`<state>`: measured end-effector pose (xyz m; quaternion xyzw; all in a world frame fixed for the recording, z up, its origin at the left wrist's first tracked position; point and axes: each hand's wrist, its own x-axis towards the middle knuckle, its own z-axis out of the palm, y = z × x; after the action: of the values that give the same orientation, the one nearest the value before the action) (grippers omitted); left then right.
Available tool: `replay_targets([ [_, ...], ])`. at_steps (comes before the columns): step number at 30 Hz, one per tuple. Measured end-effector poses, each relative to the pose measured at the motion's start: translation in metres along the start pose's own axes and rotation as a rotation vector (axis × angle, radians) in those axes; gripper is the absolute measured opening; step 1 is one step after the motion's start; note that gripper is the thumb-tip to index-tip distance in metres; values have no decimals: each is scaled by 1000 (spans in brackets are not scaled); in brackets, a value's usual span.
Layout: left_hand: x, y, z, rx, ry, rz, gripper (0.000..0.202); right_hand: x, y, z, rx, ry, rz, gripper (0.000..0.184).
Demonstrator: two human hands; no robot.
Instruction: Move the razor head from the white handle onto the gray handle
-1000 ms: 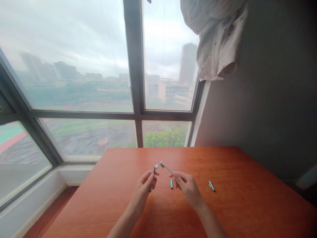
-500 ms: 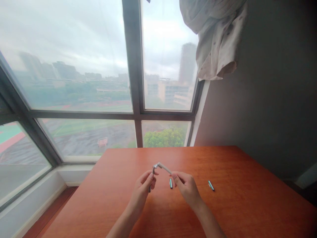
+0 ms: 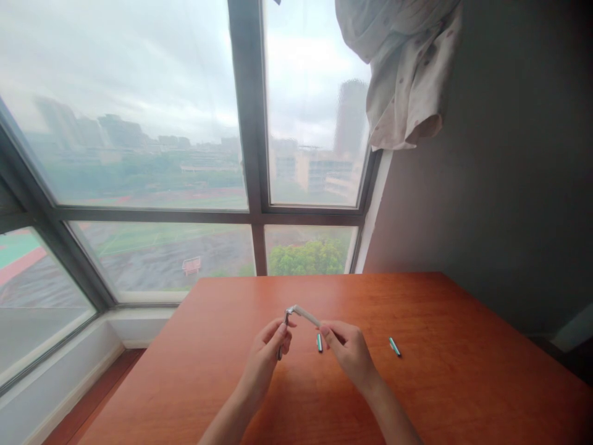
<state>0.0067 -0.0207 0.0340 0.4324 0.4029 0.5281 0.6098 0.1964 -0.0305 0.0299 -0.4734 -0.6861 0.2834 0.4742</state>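
My left hand (image 3: 269, 349) pinches a thin metal pen part (image 3: 283, 330) that stands nearly upright above the table. My right hand (image 3: 348, 349) pinches a white pen barrel (image 3: 306, 316) that slants up to the left. The tips of the two pieces meet at the top, just above and between my hands. A short teal pen piece (image 3: 319, 342) lies on the table between my hands, close to my right fingers. A second teal piece (image 3: 395, 347) lies further right.
The reddish-brown wooden table (image 3: 440, 383) stands against a large window with a dark frame (image 3: 252, 154). A grey wall is on the right, with a bunched pale curtain (image 3: 403, 68) hanging at its top. The floor drops away at the left.
The white barrel in my right hand has tilted lower and its tip has closed onto the top of the metal part in my left hand. Both hands barely shifted.
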Motion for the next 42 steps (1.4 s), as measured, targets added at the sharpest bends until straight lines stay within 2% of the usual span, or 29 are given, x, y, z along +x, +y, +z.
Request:
replay_targets([
  [3, -1, 1, 1, -4, 5, -8, 41, 0, -1, 0, -20, 4, -16, 47],
  [8, -1, 1, 1, -9, 0, -8, 39, 1, -2, -1, -76, 81, -14, 44],
  [15, 2, -1, 0, 1, -11, 4, 39, 0, -4, 0, 10, -2, -21, 44],
  [32, 2, 2, 1, 0, 29, 0, 40, 1, -3, 1, -34, 49, -3, 46],
  [38, 3, 1, -1, 9, 1, -9, 39, 1, -4, 0, -17, -4, 13, 52],
  [42, 3, 0, -1, -4, 5, -20, 42, 1, -3, 1, -24, 12, 19, 51],
])
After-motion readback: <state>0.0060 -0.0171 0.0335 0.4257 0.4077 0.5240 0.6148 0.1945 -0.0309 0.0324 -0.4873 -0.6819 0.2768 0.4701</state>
